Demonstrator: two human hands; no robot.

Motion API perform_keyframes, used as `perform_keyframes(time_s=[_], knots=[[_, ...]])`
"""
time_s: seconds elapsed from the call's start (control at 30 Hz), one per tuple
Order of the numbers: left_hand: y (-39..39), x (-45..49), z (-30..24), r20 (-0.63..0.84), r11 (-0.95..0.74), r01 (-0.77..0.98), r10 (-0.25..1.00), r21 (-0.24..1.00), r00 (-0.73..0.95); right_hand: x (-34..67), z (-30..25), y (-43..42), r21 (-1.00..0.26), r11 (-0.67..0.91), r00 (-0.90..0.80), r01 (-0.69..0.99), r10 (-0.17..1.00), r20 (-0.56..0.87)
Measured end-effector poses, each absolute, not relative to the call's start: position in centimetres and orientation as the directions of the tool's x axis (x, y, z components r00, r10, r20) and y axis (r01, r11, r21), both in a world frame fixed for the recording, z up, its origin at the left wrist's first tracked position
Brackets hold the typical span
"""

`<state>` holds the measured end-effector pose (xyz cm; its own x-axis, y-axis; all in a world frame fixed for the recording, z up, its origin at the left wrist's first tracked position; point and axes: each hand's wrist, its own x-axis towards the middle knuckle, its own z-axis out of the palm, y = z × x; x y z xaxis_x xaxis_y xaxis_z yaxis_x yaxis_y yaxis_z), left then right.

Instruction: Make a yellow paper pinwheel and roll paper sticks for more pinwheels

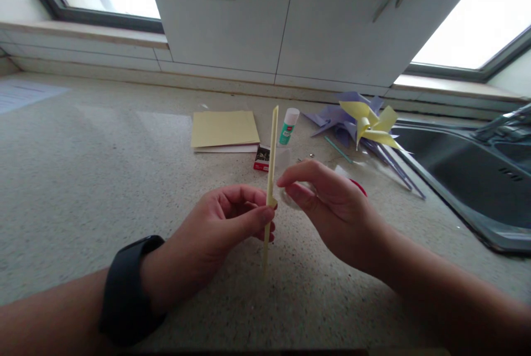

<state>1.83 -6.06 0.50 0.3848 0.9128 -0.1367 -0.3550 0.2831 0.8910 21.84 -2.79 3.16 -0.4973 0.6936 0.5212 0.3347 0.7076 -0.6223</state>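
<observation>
My left hand (232, 218) pinches a pale yellow piece of paper (272, 157) between thumb and fingers. The paper stands upright and looks like a narrow strip from this angle, with a small fold beside the thumb tip. Just to its right is my right hand (332, 201), thumb and index finger drawn together close to the paper. Whether anything small is between those fingertips cannot be made out. Behind the right hand, a clear round object (292, 199) and a red curved edge (359, 187) are partly hidden.
Beyond my hands lie stacked yellow paper (224, 128), a small red-and-black box (261, 158) and a glue stick (289, 126). Yellow (369, 124) and purple pinwheels (332, 115) rest near a short teal stick (338, 149). A steel sink (468, 179) borders the right.
</observation>
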Motion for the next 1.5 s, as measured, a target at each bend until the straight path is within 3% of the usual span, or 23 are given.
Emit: perform_keyframes(time_s=[0.3,0.63,1.1,1.5], knots=[[-6.16,1.92,0.75,-0.149,0.293,-0.348,0.911,0.891,0.385,21.60,3.61,-3.33,-0.731,0.589,-0.541,0.344,0.761,0.358],[-6.09,2.30,0.85,-0.080,0.214,-0.376,0.937,0.901,0.341,21.30,3.33,-3.12,-0.756,0.573,-0.492,0.317,0.780,0.386],[-5.98,2.08,0.69,-0.153,0.287,-0.420,0.934,0.861,0.324,21.08,3.43,-3.17,-0.734,0.573,-0.465,0.365,0.795,0.389],[-6.38,1.94,1.14,-0.098,0.180,-0.306,0.959,0.935,0.266,21.08,3.11,-3.17,-0.777,0.527,-0.440,0.345,0.822,0.362]])
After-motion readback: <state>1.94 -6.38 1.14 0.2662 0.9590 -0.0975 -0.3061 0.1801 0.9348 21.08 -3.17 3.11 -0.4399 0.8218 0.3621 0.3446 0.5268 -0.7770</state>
